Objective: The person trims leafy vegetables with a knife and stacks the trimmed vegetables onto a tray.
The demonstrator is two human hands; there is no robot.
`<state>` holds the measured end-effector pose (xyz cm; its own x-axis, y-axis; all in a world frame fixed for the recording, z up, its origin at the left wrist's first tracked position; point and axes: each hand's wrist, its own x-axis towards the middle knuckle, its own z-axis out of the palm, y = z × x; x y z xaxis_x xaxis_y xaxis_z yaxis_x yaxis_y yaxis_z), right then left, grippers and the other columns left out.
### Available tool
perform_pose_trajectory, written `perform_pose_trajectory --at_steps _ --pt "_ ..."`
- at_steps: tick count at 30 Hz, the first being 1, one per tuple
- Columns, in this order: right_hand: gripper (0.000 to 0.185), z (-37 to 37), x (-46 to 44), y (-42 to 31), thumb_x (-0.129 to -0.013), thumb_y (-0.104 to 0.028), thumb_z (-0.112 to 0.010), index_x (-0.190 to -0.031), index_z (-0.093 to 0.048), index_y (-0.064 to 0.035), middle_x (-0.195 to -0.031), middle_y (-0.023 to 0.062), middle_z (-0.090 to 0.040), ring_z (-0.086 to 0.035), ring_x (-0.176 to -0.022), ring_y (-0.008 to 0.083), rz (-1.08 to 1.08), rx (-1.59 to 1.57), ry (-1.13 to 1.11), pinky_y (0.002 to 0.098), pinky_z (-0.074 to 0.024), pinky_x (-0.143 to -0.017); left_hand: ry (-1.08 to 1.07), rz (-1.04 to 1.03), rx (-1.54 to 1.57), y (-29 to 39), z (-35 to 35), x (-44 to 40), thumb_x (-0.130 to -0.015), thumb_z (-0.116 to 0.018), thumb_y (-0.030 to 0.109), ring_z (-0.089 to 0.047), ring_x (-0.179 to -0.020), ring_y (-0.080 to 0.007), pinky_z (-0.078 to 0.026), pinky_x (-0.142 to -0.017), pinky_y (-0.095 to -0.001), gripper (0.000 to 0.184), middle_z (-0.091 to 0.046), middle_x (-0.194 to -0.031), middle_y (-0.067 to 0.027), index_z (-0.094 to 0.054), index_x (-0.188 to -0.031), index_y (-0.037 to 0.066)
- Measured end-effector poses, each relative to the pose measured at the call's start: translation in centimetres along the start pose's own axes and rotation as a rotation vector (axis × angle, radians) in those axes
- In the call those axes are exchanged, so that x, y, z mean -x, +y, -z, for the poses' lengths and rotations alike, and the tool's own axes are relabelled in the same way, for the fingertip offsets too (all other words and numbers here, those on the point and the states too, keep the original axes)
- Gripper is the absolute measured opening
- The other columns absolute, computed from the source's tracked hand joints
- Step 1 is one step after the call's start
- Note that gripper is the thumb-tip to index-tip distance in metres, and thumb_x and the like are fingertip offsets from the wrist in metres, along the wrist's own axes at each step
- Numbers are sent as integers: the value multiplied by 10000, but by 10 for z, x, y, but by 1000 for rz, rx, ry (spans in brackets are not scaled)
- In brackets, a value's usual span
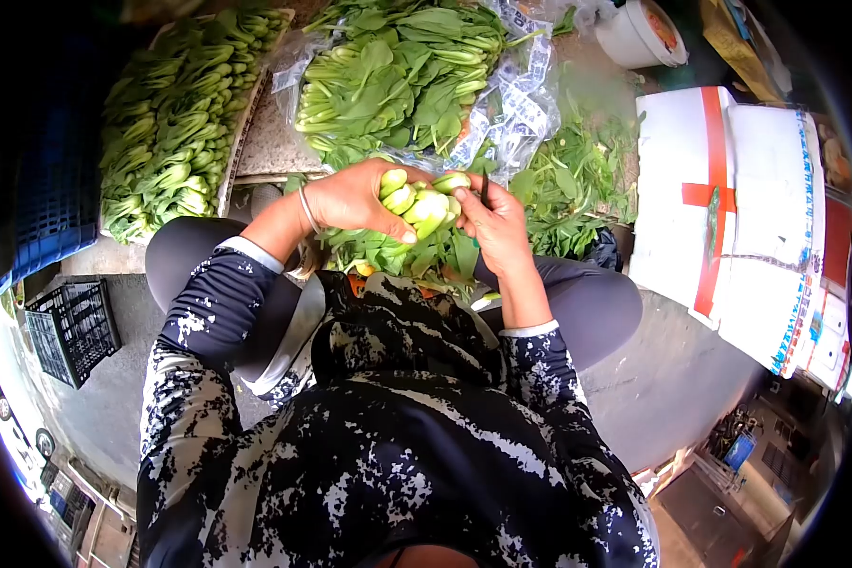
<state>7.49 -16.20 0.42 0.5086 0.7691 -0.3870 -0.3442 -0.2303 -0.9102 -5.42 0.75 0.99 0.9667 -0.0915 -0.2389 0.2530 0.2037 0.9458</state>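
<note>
My left hand (355, 201), with a bangle at the wrist, is closed round several heads of bok choy (417, 205), their pale stem ends facing up. My right hand (497, 227) meets the bunch from the other side, its thumb and fingers at one stem end. A thin dark knife (485, 189) sticks up between the fingers of that hand; most of it is hidden by them. Below both hands, loose leaves (388, 254) lie in front of my lap. Just beyond my hands is a heap of leafy bok choy (398, 80) on clear printed plastic (511, 118).
Rows of bok choy (175, 123) fill a board at the left. Leaf scraps (577, 180) lie right of my hands, near white boxes with red tape (677, 199). A white bucket (630, 38) stands at the back right. A black crate (71, 331) sits at the lower left.
</note>
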Motion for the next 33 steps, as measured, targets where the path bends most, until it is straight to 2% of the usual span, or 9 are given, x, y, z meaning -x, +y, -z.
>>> perform_pose_trajectory --at_steps 4,8,10,11,14,16,20,26,33 --pt "250 22 -19 14 -796 -153 -660 -958 -600 29 -741 14 -601 -529 -589 65 -14 98 127 192 -405 -514 3 -121 -45 -8 4 0 -614 -785 76 -429 -1158 -147 -373 -938 -282 547 -391 -1344 -95 -559 -1107 15" --pt "162 46 -37 46 -784 -116 -653 -870 -618 17 -705 14 -608 -542 -579 78 122 553 140 199 -428 -543 38 -73 80 -9 6 4 -614 -781 70 -375 -1214 -149 -364 -947 -279 557 -302 -1402 -111 -555 -1120 15" --pt "154 17 -26 22 -781 -97 -647 -897 -627 2 -686 10 -600 -507 -547 59 48 395 72 189 -407 -516 67 23 217 -10 3 8 -611 -780 67 -367 -1222 -159 -363 -949 -274 564 -308 -1393 -135 -547 -1121 1" --pt "154 3 -23 8 -785 -93 -641 -911 -628 -6 -677 11 -596 -485 -527 51 -37 220 -1 187 -390 -495 66 -22 186 -11 3 7 -609 -782 58 -457 -1133 -161 -387 -918 -268 553 -450 -1285 -122 -542 -1102 -9" --pt "184 9 -47 1 -807 -118 -628 -965 -622 -23 -745 43 -615 -497 -516 57 -170 -64 -260 187 -341 -426 90 29 282 -4 10 11 -614 -784 68 -531 -990 -147 -413 -873 -266 564 -561 -1096 -77 -518 -1106 -3" --pt "221 7 -84 -7 -819 -145 -621 -994 -603 -11 -787 64 -622 -537 -521 80 -99 23 74 187 -344 -421 207 28 371 1 10 15 -625 -780 80 -548 -888 -130 -430 -837 -271 577 -579 -965 -31 -495 -1122 10" --pt "312 38 -194 29 -796 -189 -652 -963 -553 54 -785 104 -620 -606 -531 148 37 181 588 225 -424 -448 207 -9 476 -7 12 12 -636 -765 70 -534 -1030 -190 -388 -925 -306 702 -559 -1122 -103 -401 -1231 -3" --pt "238 50 -269 47 -772 -216 -678 -847 -575 -14 -609 90 -597 -500 -381 129 -181 220 666 221 -292 -336 268 -30 567 -6 18 4 -662 -748 53 -531 -1066 -230 -387 -939 -331 774 -527 -1168 -134 -294 -1288 2" --pt "143 59 -233 40 -760 -93 -672 -793 -563 -7 -703 28 -571 -557 -548 114 39 -20 632 199 -419 -453 396 -90 563 0 21 4 -657 -750 64 -552 -1030 -237 -412 -903 -336 813 -563 -1078 -109 -266 -1308 25"
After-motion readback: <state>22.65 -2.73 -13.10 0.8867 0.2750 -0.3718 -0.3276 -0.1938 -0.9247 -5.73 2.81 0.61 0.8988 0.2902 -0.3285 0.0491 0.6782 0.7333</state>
